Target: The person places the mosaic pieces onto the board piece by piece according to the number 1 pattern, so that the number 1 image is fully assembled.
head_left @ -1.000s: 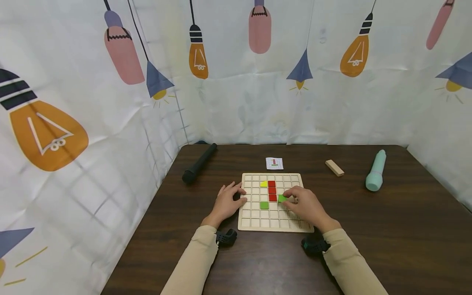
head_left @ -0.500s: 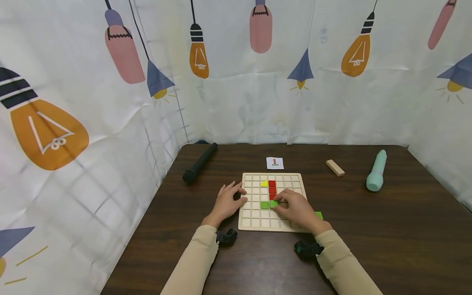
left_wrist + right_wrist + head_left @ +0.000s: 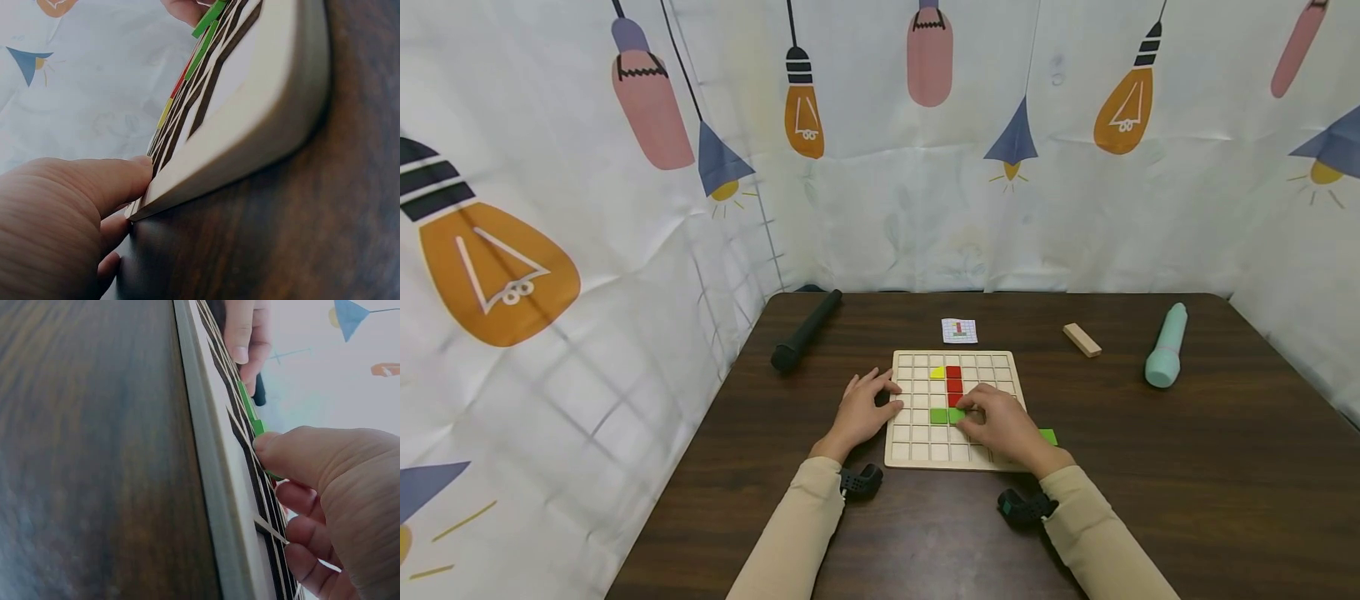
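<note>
A pale wooden grid board (image 3: 917, 450) lies on the table. My left hand (image 3: 859, 415) rests at its left edge, the thumb and index finger touching the rim. Between thumb and fingertips my right hand (image 3: 1009, 427) pinches a green square tile (image 3: 955, 415). In the right wrist view this green tile (image 3: 258, 427) stands slightly proud of the grid; the fingers partly hide it. To its left sits another green tile (image 3: 938, 416) in a cell. Above the pinched tile is a column of red tiles (image 3: 953, 385), with a yellow triangular piece (image 3: 937, 373) beside the top one.
Another green piece (image 3: 1048, 437) shows beside the right wrist, partly hidden. Behind the board lies a small pattern card (image 3: 959, 332). A black microphone (image 3: 805, 333) is at left; a wooden block (image 3: 1082, 341) and a mint-green microphone-shaped object (image 3: 1166, 348) are at right.
My right hand has moved left and slightly nearer with the green tile, from right of the red column to below it, then stays there. The left hand keeps its place.
</note>
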`<state>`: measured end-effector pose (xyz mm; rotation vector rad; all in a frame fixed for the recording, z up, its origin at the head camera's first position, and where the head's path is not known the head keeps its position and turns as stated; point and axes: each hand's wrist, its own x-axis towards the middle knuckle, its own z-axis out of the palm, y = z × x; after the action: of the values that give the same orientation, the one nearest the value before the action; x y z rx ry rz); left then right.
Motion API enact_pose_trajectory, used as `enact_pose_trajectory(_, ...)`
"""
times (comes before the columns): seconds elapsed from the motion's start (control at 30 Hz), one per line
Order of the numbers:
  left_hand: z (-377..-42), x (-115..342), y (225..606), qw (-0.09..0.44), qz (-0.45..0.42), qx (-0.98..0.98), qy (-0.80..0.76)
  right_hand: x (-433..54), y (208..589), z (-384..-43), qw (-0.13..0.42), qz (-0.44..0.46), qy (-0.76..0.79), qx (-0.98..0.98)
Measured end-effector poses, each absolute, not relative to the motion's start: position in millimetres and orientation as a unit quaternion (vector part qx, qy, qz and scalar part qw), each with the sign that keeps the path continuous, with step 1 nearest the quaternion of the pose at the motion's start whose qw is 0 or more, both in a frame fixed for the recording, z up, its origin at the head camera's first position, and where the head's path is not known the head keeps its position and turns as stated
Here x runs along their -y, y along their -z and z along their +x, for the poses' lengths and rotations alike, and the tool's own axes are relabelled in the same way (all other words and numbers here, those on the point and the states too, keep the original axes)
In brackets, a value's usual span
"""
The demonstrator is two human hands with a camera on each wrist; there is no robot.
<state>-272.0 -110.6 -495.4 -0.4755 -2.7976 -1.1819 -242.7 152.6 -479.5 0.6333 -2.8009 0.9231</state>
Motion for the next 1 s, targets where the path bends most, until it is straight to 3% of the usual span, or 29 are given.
enact_pose_trajectory(1.0,-273.1,109.4,495.6,0.034,-0.146,0.913,0.378,-155.5,482.8,-245.0,0.047,0.203,-0.325,0.922)
